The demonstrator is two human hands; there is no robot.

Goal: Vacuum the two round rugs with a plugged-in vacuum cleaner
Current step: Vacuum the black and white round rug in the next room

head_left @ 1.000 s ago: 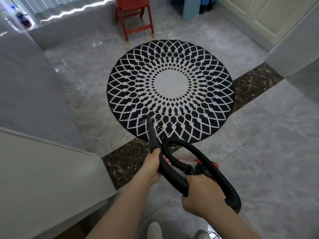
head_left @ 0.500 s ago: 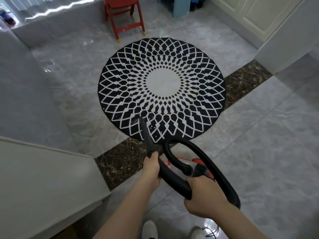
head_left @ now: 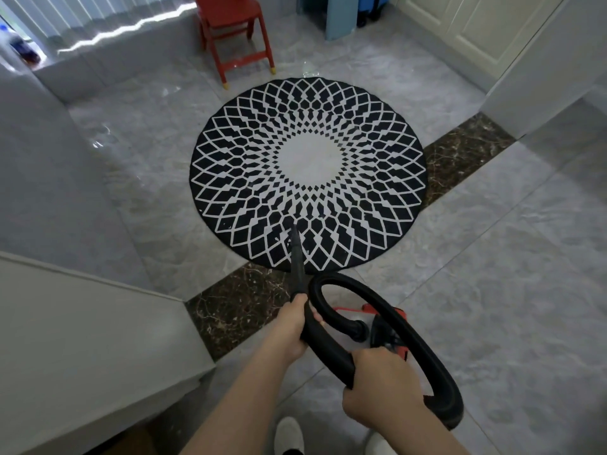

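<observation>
Head view. Both hands grip the vacuum's black hose: the left hand (head_left: 289,326) is wrapped round it where the narrow crevice nozzle (head_left: 297,257) begins, fingers curled under and thumb on top; the right hand (head_left: 377,385) is closed round the hose (head_left: 387,310) lower down, just behind a bend. From the right hand the hose loops up and away, then back down past the right forearm. The red-and-black vacuum body (head_left: 391,336) shows partly inside that loop, resting on the grey tiled floor (head_left: 492,290) close to the person's feet; its plug and cord are not clearly visible, so whether it is powered cannot be told.

The nozzle tip lies over the near edge of the round rug (head_left: 308,172), a black-and-white lattice pattern with a pale centre, which sits across a dark marble strip (head_left: 236,303) in the floor. Whether the tip touches the pile or hovers just above it cannot be told. A few pale specks show on the dark pattern near the tip. A red chair (head_left: 236,31) stands just beyond the rug's far edge.

Progress, as a judgement: work on this rug appears to be at its near rim only, with the centre and far half not yet reached by the nozzle. Only one rug is in view; the second is out of frame, and its state is unknown.
</observation>
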